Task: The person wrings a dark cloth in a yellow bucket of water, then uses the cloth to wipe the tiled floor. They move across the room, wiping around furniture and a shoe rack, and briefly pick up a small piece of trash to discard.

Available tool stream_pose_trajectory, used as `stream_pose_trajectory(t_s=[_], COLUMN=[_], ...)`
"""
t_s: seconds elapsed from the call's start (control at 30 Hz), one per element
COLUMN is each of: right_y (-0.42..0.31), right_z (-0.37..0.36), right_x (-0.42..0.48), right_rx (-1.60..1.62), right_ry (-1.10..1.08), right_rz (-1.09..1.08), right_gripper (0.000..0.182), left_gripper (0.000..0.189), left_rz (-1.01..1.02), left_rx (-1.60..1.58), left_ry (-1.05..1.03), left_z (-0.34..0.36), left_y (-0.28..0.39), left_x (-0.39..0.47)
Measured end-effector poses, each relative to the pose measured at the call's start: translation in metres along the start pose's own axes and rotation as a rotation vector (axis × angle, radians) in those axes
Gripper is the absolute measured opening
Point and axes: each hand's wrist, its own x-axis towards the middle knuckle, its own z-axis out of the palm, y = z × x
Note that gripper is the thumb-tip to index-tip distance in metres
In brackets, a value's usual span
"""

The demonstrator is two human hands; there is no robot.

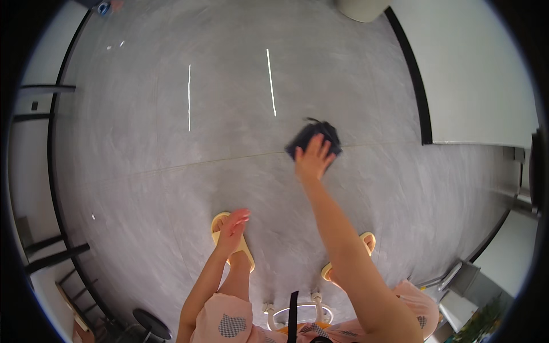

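My right hand (314,163) lies palm down, fingers spread, on a dark crumpled cloth (327,135), somewhat blurred, against the grey floor (231,128). My left hand (234,229) is held over my left foot, its fingers extended, with no object seen in it. Both feet wear yellow slippers (245,253). Pink patterned clothing (223,313) covers my legs at the bottom of the view. A thin dark strap (293,315) hangs between my knees.
A white panel with a black base strip (414,77) borders the right. Black furniture legs (58,257) reach in from the left. A light rounded container (364,10) stands at the top. Wheeled white legs (316,300) are below me. Greenery (484,319) fills part of the lower right corner.
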Motion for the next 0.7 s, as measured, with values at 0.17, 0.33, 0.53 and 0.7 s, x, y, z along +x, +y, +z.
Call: stream_pose_trajectory(t_s=[0.17,0.33,0.53,0.7], right_y=[-0.076,0.006,0.157,0.121], right_z=[-0.007,-0.02,-0.023,-0.027], right_x=[0.027,0.073,-0.007,-0.115], right_rx=[0.055,0.036,0.106,-0.094], right_ry=[-0.164,-0.177,-0.027,-0.46], right_rz=[-0.747,-0.731,-0.473,-0.884], right_gripper=[0.063,0.064,0.063,0.066], left_gripper=[0.028,0.024,0.023,0.024], left_rz=[-0.012,-0.086,-0.078,-0.051], left_rx=[-0.052,0.054,-0.03,-0.082], left_ry=[-0.044,0.075,0.112,0.141], left_z=[0.0,-0.007,0.001,0.0], left_y=[-0.004,-0.009,-0.029,-0.016], left_x=[0.01,0.014,0.013,0.021])
